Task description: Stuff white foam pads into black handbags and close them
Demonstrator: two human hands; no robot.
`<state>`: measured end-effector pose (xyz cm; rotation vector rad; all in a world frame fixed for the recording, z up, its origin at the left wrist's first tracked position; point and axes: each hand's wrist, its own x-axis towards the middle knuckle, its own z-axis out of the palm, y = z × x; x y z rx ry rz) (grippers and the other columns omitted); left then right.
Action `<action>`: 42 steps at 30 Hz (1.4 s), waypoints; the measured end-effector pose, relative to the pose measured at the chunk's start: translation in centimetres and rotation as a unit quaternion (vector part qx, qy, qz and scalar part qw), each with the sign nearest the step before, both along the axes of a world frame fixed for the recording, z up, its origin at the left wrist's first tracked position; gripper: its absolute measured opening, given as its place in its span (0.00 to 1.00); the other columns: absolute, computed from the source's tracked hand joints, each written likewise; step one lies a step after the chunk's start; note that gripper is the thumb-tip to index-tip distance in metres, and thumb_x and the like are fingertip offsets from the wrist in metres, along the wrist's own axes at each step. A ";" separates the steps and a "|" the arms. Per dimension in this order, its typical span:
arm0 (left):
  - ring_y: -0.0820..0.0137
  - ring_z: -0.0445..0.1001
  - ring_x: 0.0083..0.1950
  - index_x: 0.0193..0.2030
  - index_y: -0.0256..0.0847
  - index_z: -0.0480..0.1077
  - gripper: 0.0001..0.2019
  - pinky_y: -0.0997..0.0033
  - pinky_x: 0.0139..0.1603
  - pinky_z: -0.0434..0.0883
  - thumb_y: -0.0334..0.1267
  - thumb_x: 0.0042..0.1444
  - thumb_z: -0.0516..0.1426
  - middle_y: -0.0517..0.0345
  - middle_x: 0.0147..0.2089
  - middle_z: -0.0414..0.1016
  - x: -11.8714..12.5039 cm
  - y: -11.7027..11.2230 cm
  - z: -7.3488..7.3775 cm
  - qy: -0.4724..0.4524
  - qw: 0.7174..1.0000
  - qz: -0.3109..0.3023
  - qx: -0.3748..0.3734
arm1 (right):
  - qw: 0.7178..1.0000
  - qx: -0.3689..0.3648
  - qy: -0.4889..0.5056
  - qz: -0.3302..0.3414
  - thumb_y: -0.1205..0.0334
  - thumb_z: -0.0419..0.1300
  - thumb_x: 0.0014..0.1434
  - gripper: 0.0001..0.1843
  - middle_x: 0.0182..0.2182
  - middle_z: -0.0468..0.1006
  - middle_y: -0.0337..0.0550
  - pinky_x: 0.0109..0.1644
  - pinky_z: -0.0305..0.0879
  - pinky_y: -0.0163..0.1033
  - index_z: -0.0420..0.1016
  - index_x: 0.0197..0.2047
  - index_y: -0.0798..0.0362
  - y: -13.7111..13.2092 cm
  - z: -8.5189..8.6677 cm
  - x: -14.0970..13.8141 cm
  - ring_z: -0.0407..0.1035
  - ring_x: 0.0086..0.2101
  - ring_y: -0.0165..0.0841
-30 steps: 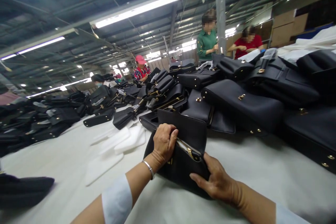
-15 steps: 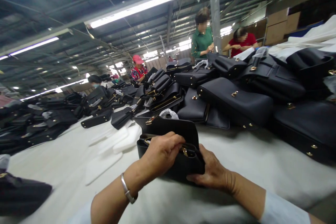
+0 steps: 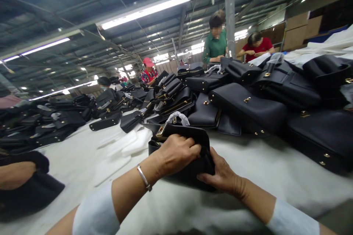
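Observation:
A black handbag [image 3: 190, 178] stands on the white-covered table in front of me, its flap raised away from me. The flap carries a gold clasp [image 3: 161, 129], and a plastic-wrapped handle [image 3: 179, 118] rises behind it. My right hand [image 3: 224, 176] grips the bag's right end, thumb on the near side. Over the bag's mouth, close to that right end, is my left hand [image 3: 178, 154], fingers curled and closed. Whatever its fingertips pinch is hidden behind the hand and the bag.
Beyond the bag lies a long heap of black handbags [image 3: 245, 108]. White padding sheets [image 3: 118, 154] rest on the table [image 3: 79, 165] to the left. Another person's arm [image 3: 16, 176] reaches over a dark bag [image 3: 33, 194] at the left edge. Several co-workers stand behind the heap.
My left hand has shifted slightly right along the bag's mouth, with its fingers lower behind the near edge. At far left, another person's arm has come into view over the dark bag.

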<state>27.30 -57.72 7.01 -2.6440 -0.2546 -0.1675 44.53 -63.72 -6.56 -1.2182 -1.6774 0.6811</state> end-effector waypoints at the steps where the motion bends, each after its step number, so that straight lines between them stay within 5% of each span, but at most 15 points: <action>1: 0.66 0.73 0.30 0.39 0.41 0.67 0.09 0.64 0.29 0.67 0.39 0.65 0.48 0.59 0.32 0.73 0.0 0.1 -0.1 -0.010 1.000 -0.021 0.020 | 1.000 0.001 -0.005 -0.001 0.46 0.65 0.45 0.35 0.39 0.72 0.45 0.41 0.65 0.45 0.58 0.51 0.53 0.0 0.0 0.0 0.67 0.38 0.39; 5: 0.68 0.71 0.27 0.35 0.41 0.66 0.10 0.64 0.27 0.66 0.39 0.65 0.47 0.61 0.29 0.70 -0.1 0.2 -0.8 -0.042 0.997 -0.047 0.041 | 1.000 0.011 -0.015 0.001 0.45 0.65 0.44 0.36 0.40 0.72 0.46 0.42 0.65 0.46 0.58 0.51 0.53 0.2 -0.1 0.0 0.67 0.38 0.40; 11: 0.65 0.73 0.27 0.33 0.40 0.67 0.12 0.64 0.25 0.66 0.39 0.64 0.47 0.57 0.28 0.74 -0.1 -0.5 -2.2 -0.199 0.976 0.083 0.000 | 0.998 0.048 0.000 0.041 0.49 0.63 0.49 0.34 0.42 0.72 0.44 0.43 0.66 0.43 0.57 0.55 0.51 0.2 -0.1 0.1 0.68 0.38 0.37; 14: 0.64 0.74 0.28 0.34 0.40 0.68 0.11 0.64 0.27 0.66 0.39 0.64 0.47 0.55 0.30 0.75 0.2 -0.7 -2.3 -0.201 0.968 0.151 -0.021 | 0.999 0.044 -0.013 0.016 0.50 0.61 0.50 0.32 0.39 0.73 0.44 0.39 0.66 0.42 0.58 0.54 0.53 0.3 -0.3 0.0 0.68 0.36 0.37; 19: 0.62 0.73 0.29 0.30 0.40 0.67 0.12 0.62 0.31 0.65 0.37 0.63 0.47 0.54 0.28 0.74 0.1 0.6 -2.5 -0.178 0.959 0.216 0.050 | 0.998 0.044 -0.030 -0.038 0.52 0.54 0.57 0.19 0.36 0.74 0.46 0.40 0.67 0.43 0.62 0.48 0.55 0.5 -0.5 0.0 0.69 0.35 0.37; 26: 0.61 0.70 0.37 0.30 0.39 0.67 0.13 0.60 0.40 0.63 0.38 0.63 0.47 0.50 0.33 0.72 -7.7 4.3 -2.0 -0.190 0.910 0.361 0.068 | 0.995 0.089 -0.034 -0.041 0.52 0.56 0.59 0.16 0.34 0.75 0.44 0.38 0.68 0.39 0.66 0.45 0.54 0.3 -0.3 -0.1 0.69 0.32 0.34; 29: 0.59 0.67 0.47 0.30 0.39 0.67 0.12 0.59 0.48 0.62 0.39 0.62 0.49 0.47 0.44 0.72 -9.9 5.1 -1.6 -0.265 0.900 0.343 -0.039 | 0.995 0.094 -0.037 -0.028 0.51 0.57 0.58 0.17 0.35 0.76 0.44 0.39 0.69 0.39 0.67 0.46 0.55 0.3 -0.3 -0.5 0.71 0.33 0.35; 32: 0.64 0.68 0.41 0.28 0.40 0.66 0.10 0.61 0.48 0.64 0.39 0.59 0.50 0.53 0.39 0.71 -10.1 5.9 -2.2 -0.375 0.840 0.340 -0.193 | 0.995 0.088 -0.031 -0.029 0.51 0.57 0.58 0.19 0.37 0.77 0.46 0.42 0.70 0.41 0.67 0.48 0.54 0.4 -0.5 -0.5 0.72 0.36 0.37; 36: 0.69 0.69 0.32 0.25 0.40 0.65 0.14 0.69 0.38 0.67 0.46 0.57 0.51 0.60 0.26 0.68 -10.1 7.2 -3.8 -0.459 0.769 0.338 -0.289 | 0.997 0.053 -0.010 -0.047 0.49 0.58 0.56 0.22 0.40 0.77 0.49 0.46 0.71 0.44 0.67 0.48 0.55 0.6 -0.6 -0.4 0.72 0.39 0.40; 40: 0.65 0.74 0.37 0.36 0.38 0.68 0.24 0.67 0.36 0.72 0.57 0.60 0.43 0.54 0.35 0.75 -11.5 7.7 -7.0 -0.575 0.681 0.305 -0.335 | 0.996 -0.018 0.081 -0.019 0.51 0.65 0.46 0.38 0.45 0.76 0.50 0.47 0.71 0.45 0.61 0.58 0.54 0.2 -0.6 -0.9 0.72 0.43 0.41; 42: 0.64 0.72 0.33 0.29 0.40 0.66 0.25 0.66 0.35 0.71 0.63 0.53 0.49 0.59 0.27 0.71 -12.3 8.1 -9.2 -0.626 0.620 0.324 -0.345 | 0.993 -0.032 0.110 -0.010 0.51 0.68 0.42 0.43 0.44 0.77 0.48 0.45 0.72 0.44 0.60 0.60 0.53 0.2 -1.0 -1.5 0.72 0.41 0.41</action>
